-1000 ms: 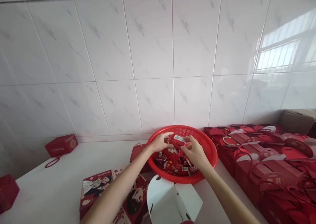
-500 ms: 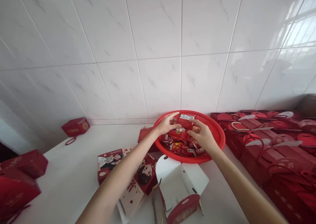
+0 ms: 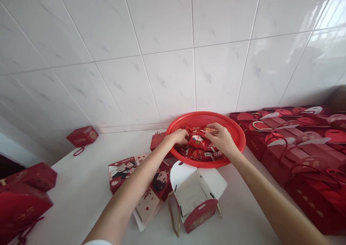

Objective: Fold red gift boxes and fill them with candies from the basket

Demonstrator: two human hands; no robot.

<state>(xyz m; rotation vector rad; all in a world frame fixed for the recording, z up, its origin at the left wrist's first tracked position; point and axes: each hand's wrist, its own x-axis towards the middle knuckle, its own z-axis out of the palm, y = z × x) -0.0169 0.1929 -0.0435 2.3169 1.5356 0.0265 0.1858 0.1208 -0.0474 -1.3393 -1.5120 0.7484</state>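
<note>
Packets (image 3: pixel 198 141): one with a white label, seen between the left hand (image 3: pixel 180 137) and right hand (image 3: pixel 221 139) in both earlier frames, no longer shows its label; red cartoon-print packet now on top between them.
Left hand: now lower, at left side of the heap; fingers curled, tips hidden among packets; cannot tell if gripping.
Right hand: over right part of the heap, fingers bent, thumb and fingertips at packets; cannot tell if anything is pinched.
Basket (image 3: pixel 205 164): red, on the tabletop (image 3: pixel 94 198) near the tile wall (image 3: pixel 167 75); packets sit inside it.
Work stage: reads as handling at the heap, with neither hand at the open box.
Open box (image 3: pixel 201 216): in front of basket, flaps spread, white inside facing up; no contact with hands. Red front now fully in frame, cut off at the bottom half a second ago.
View: tilted lower than in the oldest frame; bamboo-print strip out of sight, more tabletop showing.
Printed boxes (image 3: pixel 121 169): left of open box, partly behind left forearm; pale card (image 3: pixel 147 207) beside them.
Right boxes (image 3: pixel 308 205): red, rows beside basket; same arrangement as earlier.
Small box (image 3: pixel 82 135): far left by wall, unmoved on the tabletop.
</note>
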